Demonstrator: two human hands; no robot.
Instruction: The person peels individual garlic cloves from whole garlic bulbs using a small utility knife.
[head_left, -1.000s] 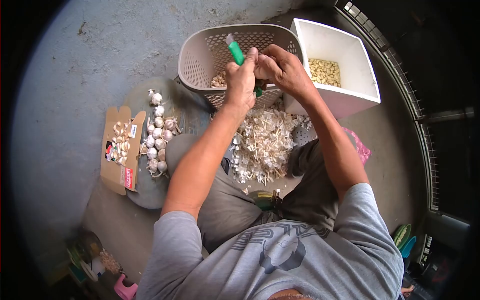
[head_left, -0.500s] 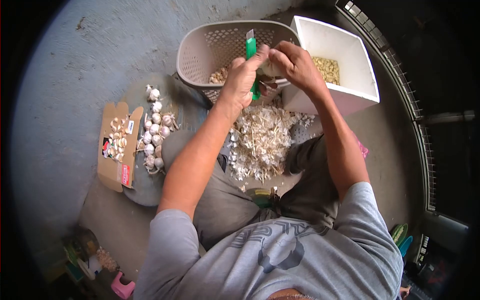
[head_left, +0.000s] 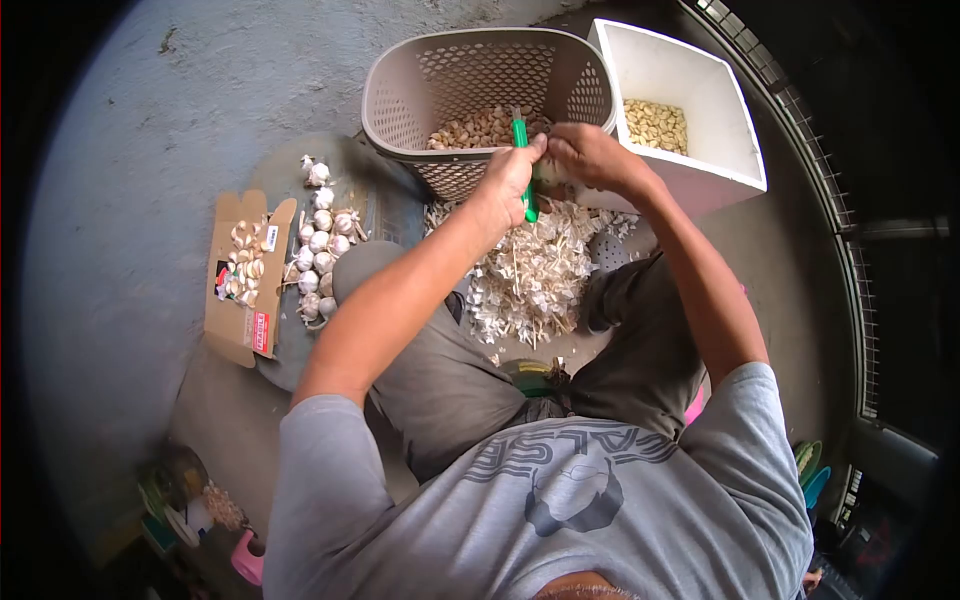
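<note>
In the head view, the left hand (head_left: 512, 178) is closed around a green cutter knife (head_left: 520, 135), its blade end pointing away from the wearer. The right hand (head_left: 595, 158) is just beside it, fingers curled in; a blurred pale piece (head_left: 552, 172) shows between the two, and whether the right hand grips it I cannot tell. Just beyond the hands stands a basket (head_left: 392, 110) with unpeeled cloves (head_left: 465, 130) in it. To the right hand's right, a white box (head_left: 700, 182) contains peeled cloves (head_left: 655, 127). Below the hands, toward the wearer, lies a heap of skins (head_left: 525, 280). Well left of the left hand, garlic bulbs (head_left: 319, 241) lie on a bench (head_left: 375, 185) beside an opened carton (head_left: 230, 322) bearing loose cloves (head_left: 243, 262).
</note>
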